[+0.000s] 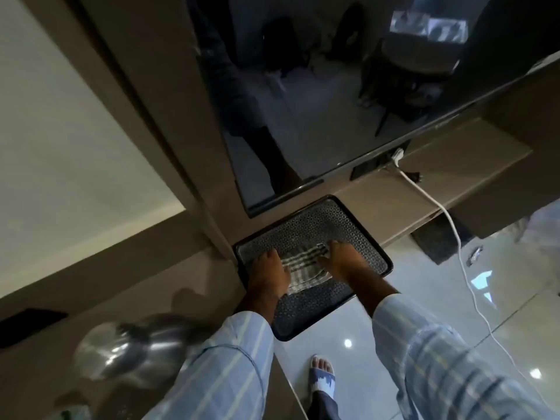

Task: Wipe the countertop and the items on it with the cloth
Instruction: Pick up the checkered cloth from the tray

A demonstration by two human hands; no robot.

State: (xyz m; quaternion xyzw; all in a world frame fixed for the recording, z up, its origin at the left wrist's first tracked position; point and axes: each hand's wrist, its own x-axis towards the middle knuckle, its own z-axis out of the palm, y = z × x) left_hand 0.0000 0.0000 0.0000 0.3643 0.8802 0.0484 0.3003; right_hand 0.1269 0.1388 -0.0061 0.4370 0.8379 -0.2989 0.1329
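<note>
Room: brown counter (439, 177) ran under a dark wall screen (303, 101), with glossy pale floor tiles (378, 344) on the near right.
Tray: a black tray (306, 225) with a patterned surface sat on the counter just below the screen's lower corner, and its near corner hung out past the counter edge.
Cloth: the checked cloth (303, 265) lay spread on the tray, between my two hands.
Left hand: my left hand (269, 271) lay palm down on the tray at the cloth's left edge, fingers loose and closed on nothing.
Right hand: my right hand (342, 262) pressed flat on the right part of the cloth, fingers spread, gripping nothing that I could make out.
Sleeves: striped light blue sleeves (424, 353) covered both my forearms.
Kettle: a shiny steel kettle (130, 350), blurred, stood on the counter at the near left.
Cable: a white cable (454, 231) ran from a plug under the screen, over the counter edge and down to the floor.
Foot: my sandalled foot (322, 371) showed on the tiles below the tray.
</note>
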